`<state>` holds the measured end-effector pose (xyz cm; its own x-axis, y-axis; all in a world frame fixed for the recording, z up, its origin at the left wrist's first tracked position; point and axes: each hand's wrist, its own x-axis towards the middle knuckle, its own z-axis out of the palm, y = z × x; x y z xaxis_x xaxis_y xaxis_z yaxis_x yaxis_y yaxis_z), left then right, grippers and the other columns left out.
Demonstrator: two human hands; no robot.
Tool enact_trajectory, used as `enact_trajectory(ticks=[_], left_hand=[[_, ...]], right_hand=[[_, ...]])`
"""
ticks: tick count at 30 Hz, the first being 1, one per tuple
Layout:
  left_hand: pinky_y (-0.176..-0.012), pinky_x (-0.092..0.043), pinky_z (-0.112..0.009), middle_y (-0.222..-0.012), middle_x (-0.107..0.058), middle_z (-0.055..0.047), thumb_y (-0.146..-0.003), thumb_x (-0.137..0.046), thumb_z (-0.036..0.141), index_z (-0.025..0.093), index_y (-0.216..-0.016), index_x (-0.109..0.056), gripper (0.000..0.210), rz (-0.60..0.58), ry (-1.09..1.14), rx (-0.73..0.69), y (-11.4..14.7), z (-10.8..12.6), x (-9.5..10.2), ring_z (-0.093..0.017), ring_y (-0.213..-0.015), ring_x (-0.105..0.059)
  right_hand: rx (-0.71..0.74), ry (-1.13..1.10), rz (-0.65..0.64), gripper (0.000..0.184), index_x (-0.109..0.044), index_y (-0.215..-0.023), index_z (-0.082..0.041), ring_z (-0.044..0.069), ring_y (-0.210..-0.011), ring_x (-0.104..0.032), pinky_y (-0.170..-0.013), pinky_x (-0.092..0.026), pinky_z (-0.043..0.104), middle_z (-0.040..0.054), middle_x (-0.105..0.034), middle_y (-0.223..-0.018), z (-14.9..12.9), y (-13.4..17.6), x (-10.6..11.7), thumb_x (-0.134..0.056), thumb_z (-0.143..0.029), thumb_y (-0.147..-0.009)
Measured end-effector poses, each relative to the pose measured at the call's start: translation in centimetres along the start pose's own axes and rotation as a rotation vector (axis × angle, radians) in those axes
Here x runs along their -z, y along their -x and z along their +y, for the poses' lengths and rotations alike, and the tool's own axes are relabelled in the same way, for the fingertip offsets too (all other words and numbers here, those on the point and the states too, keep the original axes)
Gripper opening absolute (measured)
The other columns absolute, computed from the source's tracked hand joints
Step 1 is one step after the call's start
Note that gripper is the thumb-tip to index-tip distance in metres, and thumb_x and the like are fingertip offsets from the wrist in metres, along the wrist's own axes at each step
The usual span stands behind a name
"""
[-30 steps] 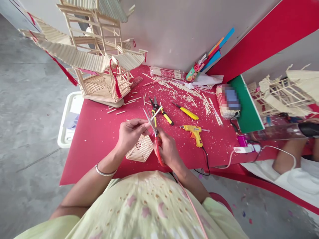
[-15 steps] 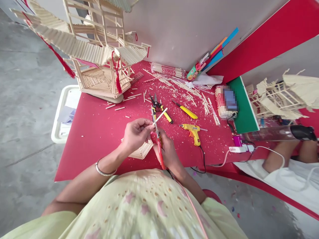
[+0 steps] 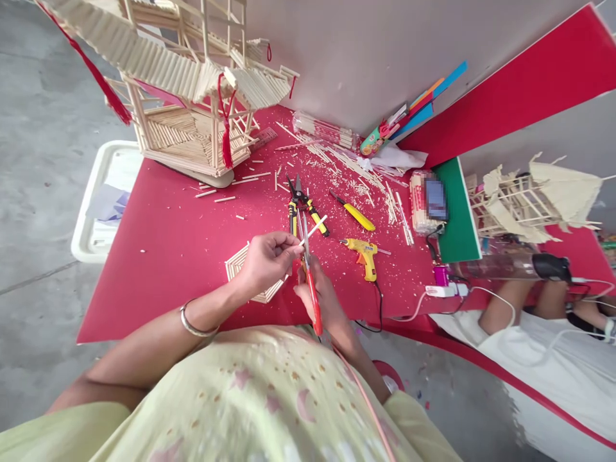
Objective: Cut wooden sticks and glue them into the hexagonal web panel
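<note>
Right hand [image 3: 325,299]: grip wrapped round red-handled scissors [image 3: 315,304], blades pointing away. Left hand [image 3: 267,260]: grip pinched on pale stick [image 3: 316,228], which crosses blades above tabletop [image 3: 178,256]. Hexagonal stick panel [image 3: 235,261] flat on tabletop, partly hidden by left hand. Beyond: yellow glue gun [image 3: 366,258] to right, pliers [image 3: 300,196] past blades, yellow knife [image 3: 359,217], scattered sticks [image 3: 332,157].

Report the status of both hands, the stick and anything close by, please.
Left hand pinching pale stick. Right hand holding red-handled scissors, blades at stick. Yellow-and-black pliers lying close beyond.
</note>
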<state>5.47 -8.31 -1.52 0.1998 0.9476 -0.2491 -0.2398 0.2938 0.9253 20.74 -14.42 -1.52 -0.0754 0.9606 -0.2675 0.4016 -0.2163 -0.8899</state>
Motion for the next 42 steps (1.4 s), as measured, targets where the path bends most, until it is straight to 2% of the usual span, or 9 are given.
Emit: enact_trajectory(ticks=[12,16,20,25,31,35,37,39,42], left_hand=[[-0.039,-0.043,-0.020,-0.054,-0.062,0.001,-0.074,-0.082,0.037,0.013,-0.080,-0.071,0.027,-0.001,0.027,0.067,0.9,0.8,-0.2,-0.009,-0.039,-0.054],[-0.045,-0.050,-0.022,-0.057,-0.066,-0.001,-0.071,-0.086,0.044,0.013,-0.080,-0.069,0.036,0.014,0.101,0.080,0.5,0.5,-0.3,-0.012,-0.044,-0.061],[-0.055,-0.052,-0.024,-0.065,-0.071,-0.004,-0.068,-0.088,0.051,0.014,-0.082,-0.071,0.043,0.033,0.114,0.063,0.0,-0.4,0.2,-0.014,-0.055,-0.066],[-0.060,-0.048,-0.023,-0.072,-0.074,-0.005,-0.073,-0.086,0.051,0.014,-0.085,-0.074,0.041,0.055,0.058,-0.016,-0.4,-1.0,1.4,-0.013,-0.063,-0.065],[-0.048,-0.041,-0.021,-0.078,-0.077,-0.007,-0.074,-0.087,0.048,0.014,-0.091,-0.069,0.042,0.036,0.108,0.044,-0.4,-0.1,1.7,-0.008,-0.051,-0.056],[-0.053,-0.051,-0.021,-0.080,-0.078,-0.008,-0.075,-0.087,0.041,0.013,-0.092,-0.066,0.038,0.036,0.119,0.037,-0.6,0.2,2.3,-0.011,-0.059,-0.066],[-0.062,-0.060,-0.025,-0.083,-0.078,-0.008,-0.074,-0.087,0.038,0.014,-0.093,-0.064,0.038,0.017,0.153,0.050,-0.8,0.3,2.9,-0.017,-0.070,-0.074],[-0.070,-0.064,-0.030,-0.087,-0.079,-0.008,-0.073,-0.088,0.036,0.016,-0.093,-0.062,0.039,-0.006,0.188,0.071,-1.1,0.5,3.4,-0.020,-0.078,-0.077],[-0.073,-0.065,-0.031,-0.093,-0.079,-0.008,-0.073,-0.088,0.034,0.017,-0.093,-0.061,0.038,-0.017,0.215,0.076,-1.6,0.8,4.0,-0.021,-0.085,-0.079]], right_hand=[[0.000,0.037,0.180,0.026,-0.064,-0.106,-0.022,0.011,-0.053,-0.041,-0.051,-0.034,0.024,-0.0076,-0.047,-0.063,0.2,0.6,-1.0,-0.056,-0.020,-0.081],[0.012,0.112,0.116,0.035,-0.066,-0.117,-0.022,0.013,-0.057,-0.049,-0.056,-0.039,0.024,-0.0053,-0.058,-0.070,0.7,0.3,-0.3,-0.057,-0.022,-0.083],[-0.029,0.304,0.183,0.041,-0.064,-0.130,-0.022,0.018,-0.066,-0.061,-0.063,-0.046,0.027,0.0010,-0.070,-0.081,1.3,0.4,1.3,-0.058,-0.039,-0.093],[-0.073,0.801,0.297,0.057,-0.060,-0.143,-0.025,0.026,-0.087,-0.070,-0.072,-0.048,0.032,0.0094,-0.076,-0.101,3.7,1.9,4.3,-0.059,-0.056,-0.095],[0.062,0.929,0.257,0.059,-0.059,-0.145,-0.021,0.028,-0.101,-0.066,-0.088,-0.054,0.039,0.0116,-0.072,-0.106,7.7,4.0,8.4,-0.064,-0.046,-0.093],[0.120,0.995,0.268,0.043,-0.068,-0.134,-0.024,0.032,-0.107,-0.066,-0.092,-0.055,0.048,0.0151,-0.070,-0.118,6.1,4.7,9.6,-0.059,-0.030,-0.092],[0.182,0.898,0.387,0.034,-0.073,-0.124,-0.024,0.032,-0.106,-0.068,-0.093,-0.055,0.049,0.0151,-0.072,-0.120,4.1,4.1,8.6,-0.056,-0.029,-0.095],[0.253,0.582,0.437,0.030,-0.073,-0.122,-0.025,0.026,-0.102,-0.071,-0.093,-0.057,0.043,0.0115,-0.075,-0.114,2.0,2.5,6.3,-0.054,-0.034,-0.100],[0.223,0.066,0.129,0.035,-0.068,-0.124,-0.026,0.020,-0.092,-0.074,-0.082,-0.060,0.033,0.0063,-0.078,-0.108,-0.2,-1.4,2.2,-0.065,-0.046,-0.096]])
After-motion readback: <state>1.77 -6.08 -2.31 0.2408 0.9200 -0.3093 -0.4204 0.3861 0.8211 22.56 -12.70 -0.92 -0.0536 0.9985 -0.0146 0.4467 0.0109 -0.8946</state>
